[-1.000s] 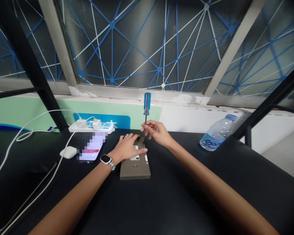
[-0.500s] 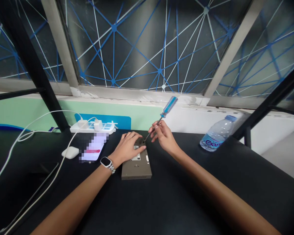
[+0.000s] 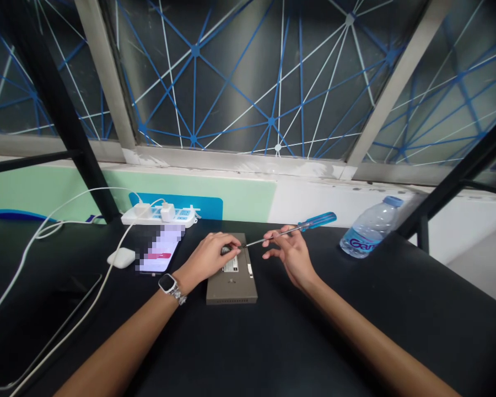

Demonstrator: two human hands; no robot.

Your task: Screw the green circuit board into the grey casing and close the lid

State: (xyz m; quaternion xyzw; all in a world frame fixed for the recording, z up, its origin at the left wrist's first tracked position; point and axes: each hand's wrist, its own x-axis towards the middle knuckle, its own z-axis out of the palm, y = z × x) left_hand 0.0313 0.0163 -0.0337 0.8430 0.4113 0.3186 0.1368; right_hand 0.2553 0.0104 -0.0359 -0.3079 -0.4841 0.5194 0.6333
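A smartphone (image 3: 159, 256) lies left of the left hand (image 3: 213, 255), whose thumb and forefinger nearly meet over the flat brown metal box (image 3: 231, 289) on the tabletop (image 3: 215, 353); I can't tell whether they pinch anything. Next, the right hand (image 3: 293, 252) grips a blue-handled screwdriver (image 3: 317, 220) by its shaft, tip at those fingers. Farthest right stands a water bottle (image 3: 371, 229).

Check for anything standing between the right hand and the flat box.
The screwdriver in the right hand spans the gap to the box, and the left hand crowds its tip over the box's far part. Nothing else visible stands between.
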